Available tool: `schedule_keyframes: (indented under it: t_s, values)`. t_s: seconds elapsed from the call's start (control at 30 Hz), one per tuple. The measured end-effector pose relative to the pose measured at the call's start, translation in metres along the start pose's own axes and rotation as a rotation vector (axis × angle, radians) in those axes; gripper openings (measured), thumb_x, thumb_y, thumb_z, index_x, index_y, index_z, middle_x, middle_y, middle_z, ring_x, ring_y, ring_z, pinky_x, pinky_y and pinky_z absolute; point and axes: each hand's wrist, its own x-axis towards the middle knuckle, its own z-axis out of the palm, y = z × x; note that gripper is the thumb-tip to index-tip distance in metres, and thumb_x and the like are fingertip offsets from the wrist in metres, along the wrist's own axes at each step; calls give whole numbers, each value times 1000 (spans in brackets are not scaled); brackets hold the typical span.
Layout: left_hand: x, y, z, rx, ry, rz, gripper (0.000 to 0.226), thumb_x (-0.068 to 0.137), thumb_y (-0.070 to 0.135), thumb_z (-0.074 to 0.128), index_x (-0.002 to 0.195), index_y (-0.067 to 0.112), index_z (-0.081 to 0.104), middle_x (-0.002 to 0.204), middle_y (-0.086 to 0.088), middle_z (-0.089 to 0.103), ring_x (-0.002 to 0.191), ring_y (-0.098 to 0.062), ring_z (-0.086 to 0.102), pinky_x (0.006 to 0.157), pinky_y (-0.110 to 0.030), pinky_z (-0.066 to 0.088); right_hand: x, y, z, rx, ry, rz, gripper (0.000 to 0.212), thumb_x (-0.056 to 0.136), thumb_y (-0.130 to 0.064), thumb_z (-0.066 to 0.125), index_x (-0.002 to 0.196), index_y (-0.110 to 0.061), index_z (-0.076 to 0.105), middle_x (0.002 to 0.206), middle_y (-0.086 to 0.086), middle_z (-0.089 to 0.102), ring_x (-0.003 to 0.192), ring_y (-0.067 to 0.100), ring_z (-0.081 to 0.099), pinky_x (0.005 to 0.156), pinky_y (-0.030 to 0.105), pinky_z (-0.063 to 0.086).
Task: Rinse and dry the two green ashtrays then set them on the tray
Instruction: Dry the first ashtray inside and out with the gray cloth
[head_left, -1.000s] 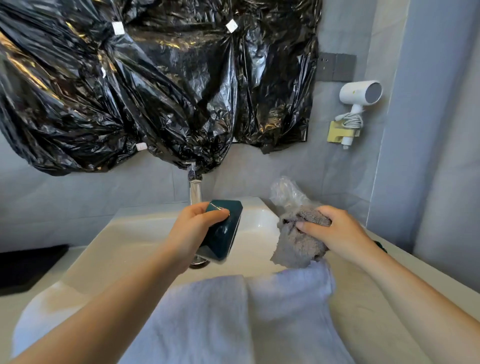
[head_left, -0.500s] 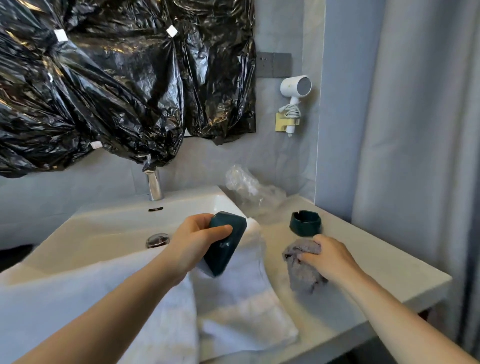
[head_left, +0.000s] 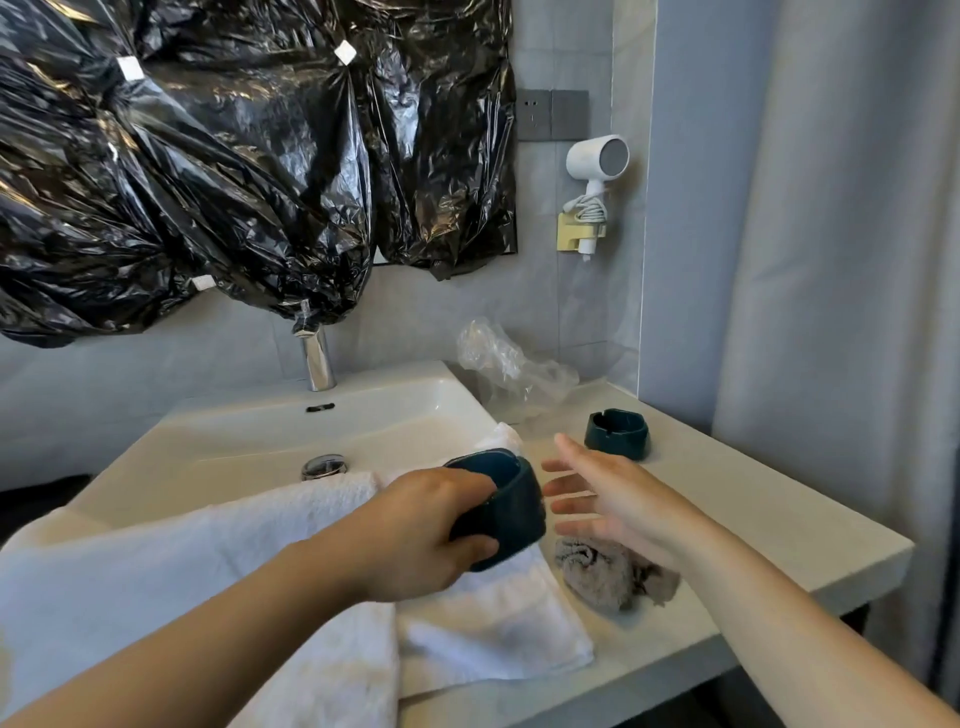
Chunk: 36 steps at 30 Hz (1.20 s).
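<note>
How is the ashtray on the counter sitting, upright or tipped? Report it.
Upright. The green ashtray stands on its base on the countertop, with its notched rim facing up and its open hollow visible.

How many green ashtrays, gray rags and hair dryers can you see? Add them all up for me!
Green ashtrays: 2, the held ashtray in the left hand and the standing ashtray on the counter
Gray rag: 1
Hair dryer: 1
Total: 4

Bathroom — washbasin (head_left: 249, 441), tap (head_left: 318, 364), wall-hung hairdryer (head_left: 597, 161), white towel (head_left: 182, 571)
</note>
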Motion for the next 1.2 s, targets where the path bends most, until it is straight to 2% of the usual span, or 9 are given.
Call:
schedule_keyframes:
  t_s: [0.17, 0.33, 0.47, 0.57, 0.63, 0.73, 0.83, 0.97, 1.2]
  values:
    - [-12, -7, 0, 163, -22, 226, 13, 88, 24, 57, 84, 13, 51, 81, 3, 52, 73, -11, 38, 62, -17, 26, -10, -6, 24, -77, -242, 6, 43, 97, -52, 43, 119, -21, 65, 108, 11, 70, 90, 23, 71, 84, 38, 58]
    - [-19, -14, 1, 186, -16, 249, 11, 88, 24, 56, 84, 17, 49, 80, 7, 45, 74, -11, 36, 64, -18, 25, -7, 0, 40, -65, -130, -4, 27, 98, -31, 50, 109, -10, 63, 86, 9, 70, 80, 23, 71, 79, 43, 60]
    - [-23, -18, -5, 145, 2, 207, 17, 88, 33, 58, 90, 17, 57, 83, 6, 55, 78, -10, 44, 66, -10, 30, -2, 0, 49, -55, -108, 24, 27, 98, -27, 48, 109, -9, 64, 91, 14, 69, 76, 22, 69, 69, 37, 60]
    - [-29, -29, -14, 16, 197, 50, 30, 86, 51, 52, 96, 25, 63, 90, 14, 62, 85, -1, 50, 76, -11, 39, 1, -1, 52, -23, -122, 62, 27, 98, -26, 47, 111, -10, 65, 93, 15, 68, 78, 24, 67, 68, 36, 58]
    - [-36, -40, -16, -77, 328, -172, 36, 86, 59, 46, 99, 29, 62, 93, 19, 62, 89, 3, 55, 80, -13, 46, 4, -3, 54, -25, -117, 62, 28, 98, -25, 46, 110, -10, 66, 93, 14, 67, 79, 24, 64, 68, 36, 57]
    - [-42, -52, -15, -358, 237, -586, 41, 87, 57, 53, 100, 20, 63, 95, 6, 68, 82, -9, 67, 79, -32, 59, 9, -10, 60, -15, -108, 61, 29, 99, -24, 45, 113, -9, 66, 98, 14, 67, 83, 25, 63, 67, 35, 57]
    - [-43, -55, -20, -1009, 47, -877, 56, 87, 56, 56, 110, 5, 63, 98, -15, 72, 77, -24, 73, 80, -40, 61, 15, -20, 71, 4, -95, 71, 28, 98, -24, 46, 113, -7, 63, 96, 15, 63, 79, 25, 61, 65, 35, 57]
    - [-48, -54, -29, -1487, 32, -944, 54, 88, 47, 58, 108, -4, 62, 93, -21, 73, 72, -27, 73, 68, -32, 62, 23, -36, 89, 25, -81, 73, 24, 96, -23, 48, 110, -7, 59, 96, 17, 61, 79, 28, 62, 73, 44, 58]
    - [-75, -77, -49, -1427, 234, -947, 45, 92, 36, 54, 112, -3, 61, 92, -21, 74, 69, -27, 74, 55, -29, 60, 33, -54, 120, -31, -205, 35, 42, 99, -41, 46, 115, -7, 64, 98, 14, 63, 84, 28, 63, 79, 39, 60]
